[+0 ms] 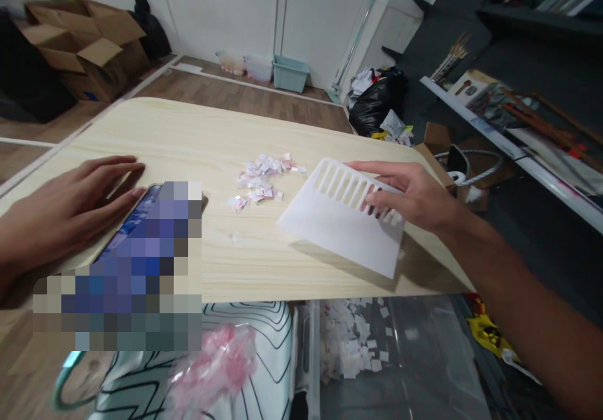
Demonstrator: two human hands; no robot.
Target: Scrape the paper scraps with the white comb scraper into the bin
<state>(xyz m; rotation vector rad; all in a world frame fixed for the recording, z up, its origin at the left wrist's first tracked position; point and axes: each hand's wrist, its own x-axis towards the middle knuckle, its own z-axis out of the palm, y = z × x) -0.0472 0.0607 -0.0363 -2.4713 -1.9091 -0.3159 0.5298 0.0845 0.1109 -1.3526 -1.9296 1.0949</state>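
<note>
scraper (339,225): white, flat, slotted along top edge, centre-right
right hand (414,197): clamped on slotted edge
left hand (66,210): flat, fingers apart, on desk (188,131), left

Your left hand (70,210) lies on the table (188,131) at the left; the paper scraps (261,178) sit mid-table; right of them leans the slotted board (343,219), its far edge in your right hand (414,197); below the near edge, a bin (424,370) holds more scraps.
</note>
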